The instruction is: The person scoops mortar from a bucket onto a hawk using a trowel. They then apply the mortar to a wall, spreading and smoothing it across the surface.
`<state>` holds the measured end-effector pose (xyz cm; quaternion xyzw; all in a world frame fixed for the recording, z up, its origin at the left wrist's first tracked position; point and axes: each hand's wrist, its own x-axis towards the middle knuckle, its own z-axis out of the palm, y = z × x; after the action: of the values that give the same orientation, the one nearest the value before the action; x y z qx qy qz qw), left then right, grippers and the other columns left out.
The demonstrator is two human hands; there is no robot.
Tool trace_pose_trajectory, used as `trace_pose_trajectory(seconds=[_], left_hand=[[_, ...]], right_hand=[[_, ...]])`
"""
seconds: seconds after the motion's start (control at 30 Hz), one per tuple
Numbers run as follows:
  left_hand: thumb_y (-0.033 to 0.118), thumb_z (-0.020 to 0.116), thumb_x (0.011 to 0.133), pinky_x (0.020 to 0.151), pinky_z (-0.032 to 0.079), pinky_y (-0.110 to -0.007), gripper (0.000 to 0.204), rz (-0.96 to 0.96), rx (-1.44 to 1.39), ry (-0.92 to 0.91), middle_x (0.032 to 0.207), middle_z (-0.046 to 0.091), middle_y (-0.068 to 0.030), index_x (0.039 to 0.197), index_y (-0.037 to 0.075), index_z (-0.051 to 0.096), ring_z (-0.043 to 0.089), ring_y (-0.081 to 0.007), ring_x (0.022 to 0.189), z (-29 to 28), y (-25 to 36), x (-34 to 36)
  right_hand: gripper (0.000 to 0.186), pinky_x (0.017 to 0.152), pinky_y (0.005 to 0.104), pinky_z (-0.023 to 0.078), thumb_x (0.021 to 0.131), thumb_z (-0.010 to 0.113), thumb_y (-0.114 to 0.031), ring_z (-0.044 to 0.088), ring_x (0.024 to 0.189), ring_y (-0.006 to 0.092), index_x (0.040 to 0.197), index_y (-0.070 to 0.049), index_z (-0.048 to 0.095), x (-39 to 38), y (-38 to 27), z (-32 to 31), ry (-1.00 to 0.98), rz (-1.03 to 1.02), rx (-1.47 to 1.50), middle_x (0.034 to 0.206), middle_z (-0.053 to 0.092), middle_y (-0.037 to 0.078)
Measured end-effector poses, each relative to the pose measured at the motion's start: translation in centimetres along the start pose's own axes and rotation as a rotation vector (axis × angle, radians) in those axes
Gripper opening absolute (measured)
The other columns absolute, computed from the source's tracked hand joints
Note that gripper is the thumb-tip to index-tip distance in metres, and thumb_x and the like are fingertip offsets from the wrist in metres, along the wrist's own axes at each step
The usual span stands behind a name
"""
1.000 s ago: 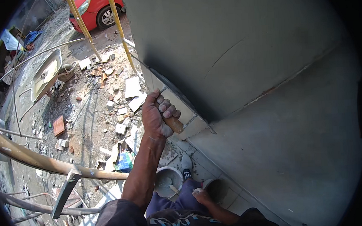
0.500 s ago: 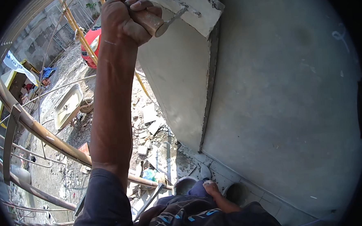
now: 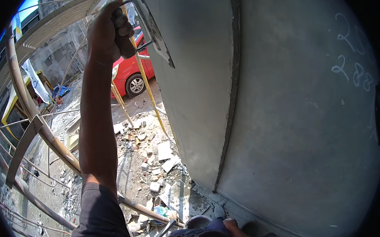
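Note:
My left hand (image 3: pixel 110 34) is raised high at the upper left, fingers wrapped around the handle of a plastering trowel (image 3: pixel 156 36). The trowel's flat metal blade, smeared with mortar, stands on edge against the narrow plastered wall face (image 3: pixel 193 97); whether its whole face touches cannot be told. Low down, in front of my body, my right hand (image 3: pixel 231 224) is closed, and what it holds, if anything, is hidden. A bucket (image 3: pixel 198 221) sits close to that hand, partly covered by my clothes.
A broad grey wall (image 3: pixel 301 112) with chalk marks fills the right side, meeting the narrow face at a rough vertical edge. Bamboo poles and metal scaffold bars (image 3: pixel 49 134) curve along the left. Rubble (image 3: pixel 156 163) covers the ground below; a red car (image 3: pixel 132 76) is parked beyond.
My left hand has tilted the trowel from roughly flat across the top to upright along the narrow face. The view has shifted, showing more of the red car. My right hand stays low.

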<state>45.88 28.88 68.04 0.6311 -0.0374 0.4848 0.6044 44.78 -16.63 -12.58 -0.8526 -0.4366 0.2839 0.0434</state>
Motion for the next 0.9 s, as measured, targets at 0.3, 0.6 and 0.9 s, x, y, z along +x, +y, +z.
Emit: trace_pose_trajectory(seconds=[0.3, 0.6, 0.9], left_hand=[[0.025, 0.062, 0.091, 0.04, 0.028, -0.022, 0.026, -0.209, 0.416, -0.011, 0.058, 0.044, 0.0035, 0.076, 0.005, 0.055, 0.037, -0.0043, 0.043, 1.6, -15.7, -6.8], [0.027, 0.059, 0.092, 0.042, 0.038, -0.028, 0.032, -0.607, -0.367, 0.514, 0.05, 0.035, 0.0057, 0.066, 0.015, 0.045, 0.04, -0.0064, 0.04, -1.0, -22.8, -23.1], [0.02, 0.057, 0.09, 0.042, 0.037, -0.024, 0.024, -0.739, -0.866, 0.467, 0.051, 0.035, 0.0087, 0.071, 0.018, 0.042, 0.04, -0.0056, 0.039, -2.9, -23.5, -12.9]], right_hand=[[0.023, 0.08, 0.044, 0.05, 0.08, 0.051, -0.023, 0.065, 0.091, 0.0323, 0.088, -0.013, 0.07, -1.7, 0.1, -0.3, -0.005, 0.053, 0.034, 0.095, 0.068, 0.013], [0.021, 0.062, 0.0306, 0.05, 0.093, 0.055, -0.026, 0.067, 0.079, 0.0163, 0.095, -0.009, 0.066, -1.5, -2.5, -3.8, -0.075, 0.55, 1.131, 0.081, 0.066, 0.004], [0.024, 0.069, 0.0383, 0.053, 0.086, 0.055, -0.031, 0.068, 0.081, 0.0201, 0.09, -0.011, 0.067, -2.0, 2.5, 0.2, -0.147, 0.122, 0.382, 0.088, 0.07, 0.006]])
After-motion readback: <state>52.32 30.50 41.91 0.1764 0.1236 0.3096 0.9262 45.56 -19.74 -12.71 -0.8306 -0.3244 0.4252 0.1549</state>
